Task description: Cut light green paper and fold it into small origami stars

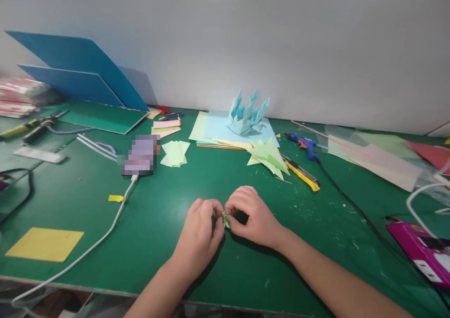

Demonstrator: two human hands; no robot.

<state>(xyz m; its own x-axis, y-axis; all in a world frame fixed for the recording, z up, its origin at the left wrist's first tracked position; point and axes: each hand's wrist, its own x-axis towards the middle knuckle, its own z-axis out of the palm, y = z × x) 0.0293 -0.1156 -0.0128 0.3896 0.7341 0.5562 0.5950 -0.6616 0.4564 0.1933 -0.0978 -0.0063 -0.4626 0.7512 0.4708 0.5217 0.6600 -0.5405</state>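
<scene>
Between my two hands, low over the green table [253, 273], is a small piece of folded light green paper [225, 219]. My left hand [202, 226] pinches its left side between thumb and fingers. From the other side my right hand [255, 217] pinches it too, thumb and forefinger curled into a ring. Fingertips hide most of the paper's shape. Beyond my hands, a pile of pointed light green folded papers [267, 157] lies near the back. Loose light green paper pieces [175, 153] lie to the left of that pile.
A light blue folded paper model [246, 116] stands on stacked sheets [214, 128]. A yellow cutter [304, 175] and a blue glue gun [305, 145] lie right of centre. A white cable [116, 219] runs from a phone [142, 155]. A magenta power strip [415, 247] sits at right.
</scene>
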